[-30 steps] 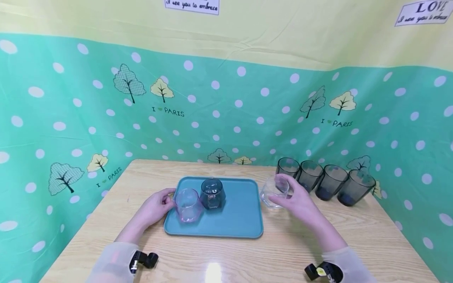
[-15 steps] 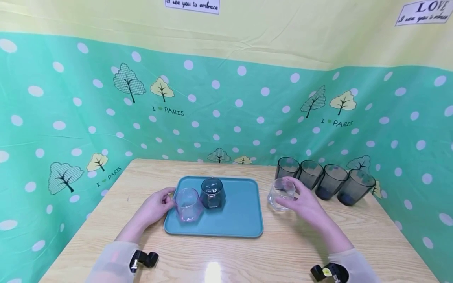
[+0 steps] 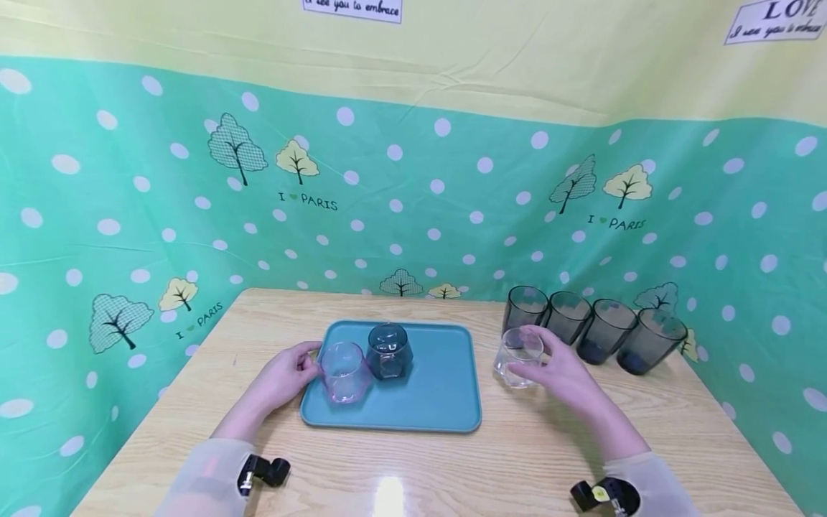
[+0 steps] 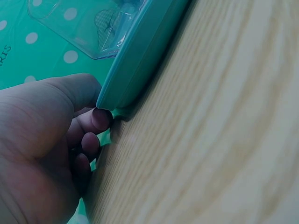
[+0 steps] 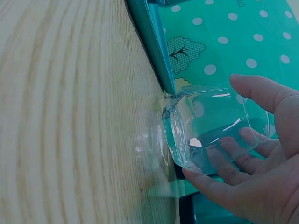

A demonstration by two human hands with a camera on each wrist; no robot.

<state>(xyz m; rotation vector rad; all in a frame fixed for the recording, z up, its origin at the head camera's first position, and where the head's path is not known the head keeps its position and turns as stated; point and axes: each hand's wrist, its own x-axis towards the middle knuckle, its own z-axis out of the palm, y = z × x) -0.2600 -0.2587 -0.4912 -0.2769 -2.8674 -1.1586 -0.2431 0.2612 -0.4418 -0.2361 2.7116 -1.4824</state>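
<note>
My left hand [image 3: 282, 378] pinches the left rim of the blue tray [image 3: 446, 402], thumb on the rim and index fingertip below it in the left wrist view. On the tray, a pinkish clear glass [image 3: 345, 380] stands close beside that hand, with a dark grey glass [image 3: 388, 352] just right of it. Beyond the tray's right edge, my right hand [image 3: 562, 370] holds a clear glass [image 3: 517, 359] round its side. The right wrist view shows this clear glass [image 5: 210, 126] upright at the wooden table surface, fingers behind it; whether its base touches the wood I cannot tell.
A row of several tall dark tumblers [image 3: 604, 332] stands at the back right, close behind my right hand. A green dotted cloth [image 3: 413, 215] hangs around the back and sides of the wooden table [image 3: 491, 467].
My right hand and the clear glass have shifted right, away from the tray, and slightly toward me. The left hand, the tray and its two glasses have stayed put.
</note>
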